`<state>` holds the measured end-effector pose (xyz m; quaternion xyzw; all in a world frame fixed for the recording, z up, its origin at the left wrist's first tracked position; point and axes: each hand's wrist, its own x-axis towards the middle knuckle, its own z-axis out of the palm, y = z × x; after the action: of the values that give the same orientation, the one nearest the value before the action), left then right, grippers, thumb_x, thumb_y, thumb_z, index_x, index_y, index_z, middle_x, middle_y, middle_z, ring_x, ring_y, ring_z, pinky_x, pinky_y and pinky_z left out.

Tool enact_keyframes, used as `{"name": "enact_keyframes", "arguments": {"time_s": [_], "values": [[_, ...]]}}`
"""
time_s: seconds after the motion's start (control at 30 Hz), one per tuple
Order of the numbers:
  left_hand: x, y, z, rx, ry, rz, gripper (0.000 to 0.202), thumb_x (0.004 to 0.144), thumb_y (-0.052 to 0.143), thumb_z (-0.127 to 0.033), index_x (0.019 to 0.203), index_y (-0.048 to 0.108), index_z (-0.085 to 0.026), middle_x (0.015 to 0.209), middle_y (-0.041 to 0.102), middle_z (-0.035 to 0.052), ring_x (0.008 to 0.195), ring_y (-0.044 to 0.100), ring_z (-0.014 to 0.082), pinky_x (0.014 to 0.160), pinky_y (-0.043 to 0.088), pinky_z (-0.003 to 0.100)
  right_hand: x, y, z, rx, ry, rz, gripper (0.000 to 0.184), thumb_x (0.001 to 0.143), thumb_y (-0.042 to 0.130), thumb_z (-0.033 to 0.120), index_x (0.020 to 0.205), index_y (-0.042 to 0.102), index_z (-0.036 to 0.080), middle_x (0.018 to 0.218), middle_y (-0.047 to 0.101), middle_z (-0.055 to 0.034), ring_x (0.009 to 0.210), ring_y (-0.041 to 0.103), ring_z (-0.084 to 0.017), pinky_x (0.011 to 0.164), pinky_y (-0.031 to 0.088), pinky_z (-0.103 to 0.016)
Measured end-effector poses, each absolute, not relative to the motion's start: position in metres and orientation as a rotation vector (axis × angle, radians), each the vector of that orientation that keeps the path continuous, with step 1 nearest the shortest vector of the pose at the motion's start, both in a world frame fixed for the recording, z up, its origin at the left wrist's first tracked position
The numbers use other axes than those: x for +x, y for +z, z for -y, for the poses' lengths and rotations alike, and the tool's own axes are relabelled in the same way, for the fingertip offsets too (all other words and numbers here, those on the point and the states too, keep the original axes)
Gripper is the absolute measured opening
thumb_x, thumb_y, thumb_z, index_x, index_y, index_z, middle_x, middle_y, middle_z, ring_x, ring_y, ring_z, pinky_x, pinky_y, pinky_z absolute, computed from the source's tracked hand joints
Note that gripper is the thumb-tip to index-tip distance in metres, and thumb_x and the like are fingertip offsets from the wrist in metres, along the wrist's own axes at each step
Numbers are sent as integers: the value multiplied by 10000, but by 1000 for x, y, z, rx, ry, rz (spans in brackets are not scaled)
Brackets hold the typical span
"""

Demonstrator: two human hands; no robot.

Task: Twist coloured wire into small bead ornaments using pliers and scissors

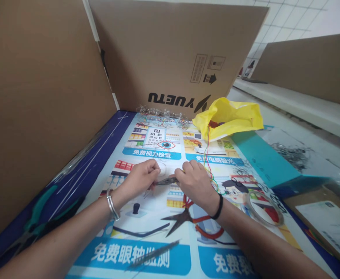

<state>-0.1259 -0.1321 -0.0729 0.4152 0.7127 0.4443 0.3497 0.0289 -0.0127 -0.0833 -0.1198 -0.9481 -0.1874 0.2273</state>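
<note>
My left hand (142,176) is closed in a pinch on a thin wire (163,167), whose fine loop barely shows above the fingertips. Fingers of my right hand (196,183) wrap round a pair of pliers (166,181); the grey jaws point left and reach my left fingertips. Most of the pliers' handles are hidden in the palm. Just below my right hand lie scissors (179,221) with spread blades and orange-red handles. Red and green cords (207,155) run from a yellow bag (230,116) down beside my right hand.
A printed poster (141,252) covers the table. Thin wire pieces (155,254) lie in front, tangled wires (164,114) at the back. Cardboard (170,50) stands behind and left. Teal-handled pliers (39,213) lie left; a tape roll (264,208) and a blue box (274,162) are right.
</note>
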Motion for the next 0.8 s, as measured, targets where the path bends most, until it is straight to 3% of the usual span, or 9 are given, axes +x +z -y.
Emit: {"name": "enact_keyframes", "arguments": {"time_s": [0.23, 0.6, 0.8], "values": [[-124, -63, 139, 1395, 1060, -2055, 130, 828, 441, -292, 746, 510, -219, 564, 559, -47, 509, 526, 117, 508, 352, 202, 28, -80, 20, -445, -448, 2761, 50, 799, 563, 205, 750, 567, 198, 733, 552, -73, 738, 458, -223, 592, 256, -319], [-122, -63, 143, 1922, 554, -2256, 177, 844, 397, -232, 799, 567, -225, 660, 598, 22, 607, 504, 162, 568, 291, 237, 33, -78, 31, -556, -332, 2934, 41, 773, 566, 154, 761, 583, 189, 718, 602, -72, 664, 534, -212, 524, 289, -294], [-129, -67, 140, 1762, 718, -2207, 140, 818, 450, -271, 790, 584, -239, 613, 588, -3, 569, 505, 157, 552, 296, 222, 33, -85, 29, -532, -245, 2918, 72, 778, 600, 256, 790, 592, 185, 764, 607, -77, 750, 535, -222, 592, 336, -305]]}}
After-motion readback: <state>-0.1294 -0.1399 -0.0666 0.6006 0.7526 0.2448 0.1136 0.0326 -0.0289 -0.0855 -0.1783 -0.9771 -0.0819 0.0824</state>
